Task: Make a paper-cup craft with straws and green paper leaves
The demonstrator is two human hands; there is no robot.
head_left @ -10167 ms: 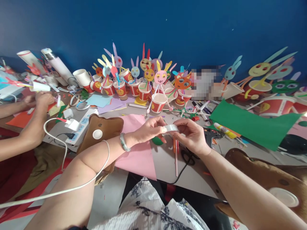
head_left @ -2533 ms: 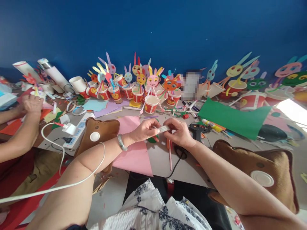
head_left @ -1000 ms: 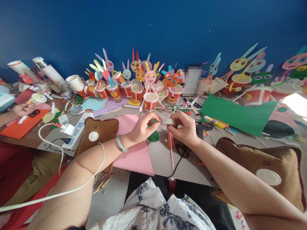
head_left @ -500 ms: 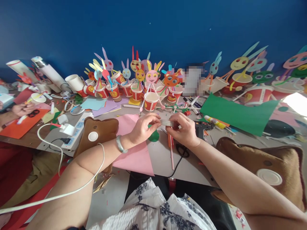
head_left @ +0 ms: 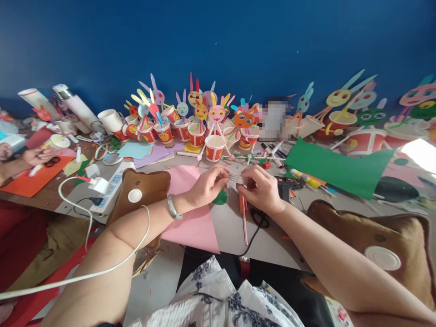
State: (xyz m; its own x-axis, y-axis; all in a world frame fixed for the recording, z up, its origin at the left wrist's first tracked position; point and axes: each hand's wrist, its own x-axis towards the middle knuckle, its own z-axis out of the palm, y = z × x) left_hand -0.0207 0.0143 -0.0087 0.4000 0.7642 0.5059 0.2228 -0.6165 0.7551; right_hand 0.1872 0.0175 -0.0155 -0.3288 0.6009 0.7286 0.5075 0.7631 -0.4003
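Whitish banded object point(head_left: 237, 179) is held above the tabletop point(head_left: 229, 229). Right hand point(head_left: 263, 187): fingers pinching its right end. Left hand point(head_left: 209, 185): fingers bent at its left end; grip cannot be determined. Green disc point(head_left: 220, 197) lies below.

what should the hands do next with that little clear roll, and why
Perhaps feel for an end on the clear roll with the left hand: it sits close to one side, the right hand grips the other, and no loose strip can be made out.
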